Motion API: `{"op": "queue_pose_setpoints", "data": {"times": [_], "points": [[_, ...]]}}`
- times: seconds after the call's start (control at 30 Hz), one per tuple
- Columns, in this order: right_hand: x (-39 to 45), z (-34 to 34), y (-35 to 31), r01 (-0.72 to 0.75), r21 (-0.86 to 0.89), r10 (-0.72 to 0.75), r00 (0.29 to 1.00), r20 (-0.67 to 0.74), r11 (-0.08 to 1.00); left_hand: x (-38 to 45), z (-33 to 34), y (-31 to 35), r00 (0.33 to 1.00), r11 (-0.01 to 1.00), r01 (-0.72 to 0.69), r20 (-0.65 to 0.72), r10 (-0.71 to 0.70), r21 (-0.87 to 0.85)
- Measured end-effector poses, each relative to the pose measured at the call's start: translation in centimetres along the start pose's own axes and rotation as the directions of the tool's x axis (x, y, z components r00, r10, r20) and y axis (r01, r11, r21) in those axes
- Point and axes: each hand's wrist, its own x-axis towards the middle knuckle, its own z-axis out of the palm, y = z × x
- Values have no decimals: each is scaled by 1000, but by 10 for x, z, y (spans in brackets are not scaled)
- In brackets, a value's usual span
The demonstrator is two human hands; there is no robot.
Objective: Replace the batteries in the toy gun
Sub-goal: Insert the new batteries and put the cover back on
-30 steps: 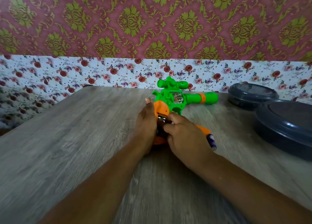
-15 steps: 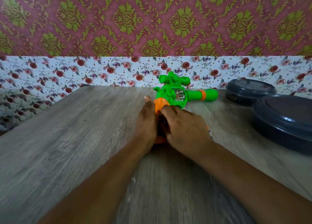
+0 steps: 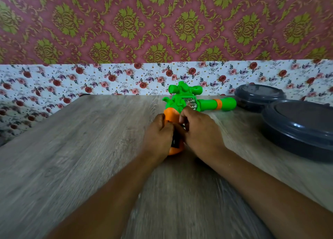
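A green toy gun (image 3: 187, 102) with an orange grip lies on its side on the wooden table (image 3: 81, 148), barrel pointing right. My left hand (image 3: 158, 136) wraps the left side of the orange grip (image 3: 171, 115). My right hand (image 3: 200, 132) presses its fingers onto the grip from the right. Between the two hands a dark battery (image 3: 175, 140) shows in the open grip. Whatever lies under my right palm is hidden.
Two dark grey lidded round containers stand at the right: a smaller one (image 3: 259, 96) by the wall and a larger one (image 3: 299, 129) nearer me. A floral wall runs just behind the gun. Bare wood spreads to the left and front.
My right hand slid left over the grip, covering the orange cover piece and the loose battery that showed beside it. My left thumb curled down onto the grip.
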Motion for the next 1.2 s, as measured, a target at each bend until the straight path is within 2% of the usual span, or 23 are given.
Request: {"op": "queue_pose_setpoints", "data": {"times": [0.07,0.13,0.2,0.27,0.33,0.4,0.5,0.7,0.8,0.9,1.0,1.1,1.2], "points": [[2,-1,0,4,-17,-3,1000,17,1000,1,0,-2,1000,998,-17,12,16,65],[7,-8,3,0,-42,2,998,62,999,2,-1,-3,1000,999,-20,2,20,46],[12,-25,10,-56,-58,63,991,120,997,2,0,-3,1000,1000,10,19,-10,-27],[14,-45,22,-121,-75,134,970,202,990,4,0,-4,1000,1000,20,23,-20,-7],[12,-62,34,-164,-126,198,920,338,978,5,0,-5,1000,1000,19,8,-19,-1],[6,-72,40,-207,-195,278,828,487,959,5,0,-6,1000,1000,9,-3,-9,1],[1,-78,41,-221,-269,344,710,615,937,3,1,-5,1000,999,10,8,-10,-41],[-1,-77,41,-203,-293,353,644,679,934,4,0,-5,1000,999,11,14,-10,-40],[-2,-77,42,-183,-290,334,679,654,939,5,1,-6,1000,998,27,1,-27,-51],[-2,-72,41,-98,-274,238,808,539,957,6,0,-6,999,997,39,4,-39,-64],[-2,-63,33,-81,-87,111,897,429,993,6,0,-5,999,998,35,3,-35,-50],[-4,-56,22,-117,169,40,914,403,979,6,1,-4,998,993,50,31,-47,-103],[-7,-52,17,-166,290,26,903,429,943,5,1,-3,998,992,65,31,-62,-111]]}}
